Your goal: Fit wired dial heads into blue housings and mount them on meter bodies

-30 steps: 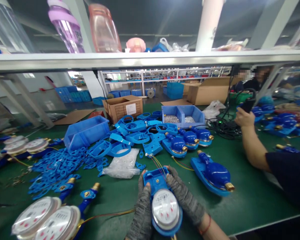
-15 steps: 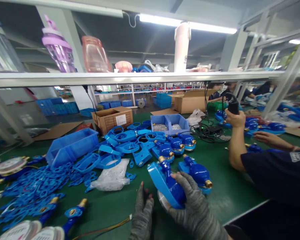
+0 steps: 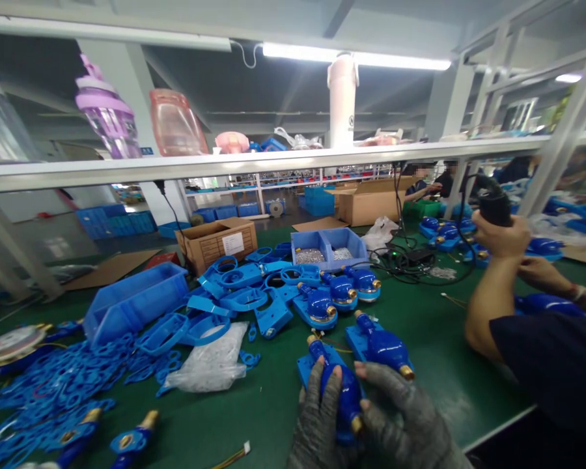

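Both my gloved hands, in grey knit, grip a blue water meter [image 3: 339,391] with a brass end and a flat blue plastic base. My left hand [image 3: 317,420] wraps its near side, and my right hand [image 3: 400,417] presses on it from the right. The dial is hidden from this angle. Just beyond my right hand, another blue water meter [image 3: 381,348] lies on the green bench mat [image 3: 264,423], with more of them further back.
A co-worker's arm [image 3: 493,286] at right raises a black power screwdriver [image 3: 493,207]. A tangle of blue plastic loops [image 3: 63,384], a clear plastic bag [image 3: 209,368], a blue bin [image 3: 134,303], a divided tray of screws [image 3: 325,247] and black cables [image 3: 410,264] lie on the bench.
My hands have turned the meter over, so its white dial no longer shows and its brass end points toward me. The co-worker's arm has shifted right, and the view has tilted up.
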Available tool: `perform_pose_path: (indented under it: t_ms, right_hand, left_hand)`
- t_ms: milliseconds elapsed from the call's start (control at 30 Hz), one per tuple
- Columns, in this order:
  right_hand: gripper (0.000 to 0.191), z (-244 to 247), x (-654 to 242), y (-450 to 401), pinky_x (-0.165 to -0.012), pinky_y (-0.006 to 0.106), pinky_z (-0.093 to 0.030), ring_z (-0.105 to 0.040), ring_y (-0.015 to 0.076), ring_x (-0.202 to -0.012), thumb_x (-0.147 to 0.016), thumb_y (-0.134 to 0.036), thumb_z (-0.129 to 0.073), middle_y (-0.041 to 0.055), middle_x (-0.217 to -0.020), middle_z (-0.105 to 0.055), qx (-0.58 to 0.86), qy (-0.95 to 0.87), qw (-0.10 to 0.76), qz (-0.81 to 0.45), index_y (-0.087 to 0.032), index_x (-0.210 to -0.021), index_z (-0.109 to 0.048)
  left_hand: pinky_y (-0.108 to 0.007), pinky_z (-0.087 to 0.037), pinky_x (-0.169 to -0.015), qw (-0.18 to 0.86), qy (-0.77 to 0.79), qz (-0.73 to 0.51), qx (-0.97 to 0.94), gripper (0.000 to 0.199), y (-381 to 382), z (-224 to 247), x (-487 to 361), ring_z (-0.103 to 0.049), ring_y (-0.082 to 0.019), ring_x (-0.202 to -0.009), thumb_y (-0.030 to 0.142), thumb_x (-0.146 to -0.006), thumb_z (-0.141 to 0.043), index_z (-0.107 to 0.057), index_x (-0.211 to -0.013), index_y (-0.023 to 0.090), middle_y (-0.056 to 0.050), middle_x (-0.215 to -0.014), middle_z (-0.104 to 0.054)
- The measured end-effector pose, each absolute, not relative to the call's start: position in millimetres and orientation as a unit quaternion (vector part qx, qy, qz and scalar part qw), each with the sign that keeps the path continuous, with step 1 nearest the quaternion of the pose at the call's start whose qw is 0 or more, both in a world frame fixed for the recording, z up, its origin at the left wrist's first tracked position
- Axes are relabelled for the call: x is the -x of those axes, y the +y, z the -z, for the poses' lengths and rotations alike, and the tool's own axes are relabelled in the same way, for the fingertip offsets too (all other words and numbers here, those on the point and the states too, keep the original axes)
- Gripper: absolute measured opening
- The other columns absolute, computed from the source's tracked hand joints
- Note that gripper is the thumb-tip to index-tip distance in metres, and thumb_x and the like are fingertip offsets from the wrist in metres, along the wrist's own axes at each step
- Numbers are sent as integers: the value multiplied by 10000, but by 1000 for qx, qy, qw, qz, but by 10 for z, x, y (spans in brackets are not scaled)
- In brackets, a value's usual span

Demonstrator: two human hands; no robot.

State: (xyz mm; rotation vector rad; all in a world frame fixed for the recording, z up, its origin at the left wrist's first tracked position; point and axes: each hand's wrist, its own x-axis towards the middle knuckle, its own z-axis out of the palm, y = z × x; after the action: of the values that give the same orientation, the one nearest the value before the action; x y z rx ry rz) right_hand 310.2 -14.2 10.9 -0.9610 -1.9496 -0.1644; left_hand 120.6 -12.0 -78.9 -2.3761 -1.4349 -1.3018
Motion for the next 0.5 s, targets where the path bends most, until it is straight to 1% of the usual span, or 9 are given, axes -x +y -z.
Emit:
perform_pose_path:
  t_ms: [33,67,133,167,233,300,400,500]
  right_hand:
    - [298,-91,-3193,-117,-852,335,-586,-671,228,-1044,-952,-329,-530,90,-1149,-687,406,-772,482,87,-224,-1229,-565]
    - [311,-56,-3282,-80,-892,383,-575,-650,256,-1090,-936,-340,-548,106,-1181,-670,431,-744,498,110,-220,-1222,-567]
    - [384,65,-3433,29,-938,494,-542,-603,323,-1163,-914,-422,-558,145,-1268,-615,501,-689,508,128,-208,-1233,-574]
    - [441,146,-3490,96,-938,524,-535,-592,343,-1177,-915,-474,-531,160,-1301,-590,535,-672,501,107,-199,-1258,-566]
    - [525,318,-3566,237,-929,514,-544,-600,339,-1176,-925,-539,-461,163,-1326,-573,573,-659,487,18,-194,-1314,-528]
    - [554,456,-3613,365,-949,484,-541,-607,320,-1177,-923,-562,-427,144,-1322,-582,585,-652,481,-50,-205,-1341,-495]
    - [617,523,-3693,498,-965,509,-525,-604,345,-1171,-894,-615,-415,152,-1306,-584,594,-639,484,-69,-193,-1339,-483]
    - [648,460,-3796,547,-862,516,-564,-654,350,-1037,-874,-659,-420,141,-1239,-610,607,-639,468,-60,-201,-1328,-495]
  left_hand:
    - [-591,-501,-1005,33,-461,438,771,1012,-108,764,-1212,-431,-409,-1373,539,-722,-738,-222,-1543,254,-232,-1539,-356]
    - [-605,-503,-993,26,-453,445,772,1049,-95,738,-1230,-437,-418,-1366,578,-692,-752,-224,-1540,259,-235,-1533,-361]
    - [-623,-506,-975,6,-437,443,783,1050,-62,688,-1295,-452,-424,-1353,605,-692,-748,-219,-1536,273,-238,-1521,-375]
    - [-637,-491,-984,-8,-428,441,789,1045,-38,666,-1336,-445,-425,-1357,607,-697,-746,-214,-1535,279,-237,-1521,-375]
    - [-653,-445,-1025,-40,-408,440,799,1062,29,631,-1415,-414,-426,-1379,598,-687,-765,-206,-1535,286,-232,-1531,-362]
    - [-656,-402,-1062,-69,-391,439,806,1111,120,608,-1482,-378,-435,-1398,603,-638,-803,-229,-1532,277,-233,-1539,-350]
    - [-677,-348,-1086,-116,-396,404,817,1155,267,566,-1571,-327,-460,-1415,638,-566,-831,-309,-1510,227,-261,-1547,-327]
    - [-725,-271,-1089,-157,-418,347,824,1184,349,484,-1656,-252,-482,-1435,681,-550,-812,-319,-1508,189,-279,-1549,-313]
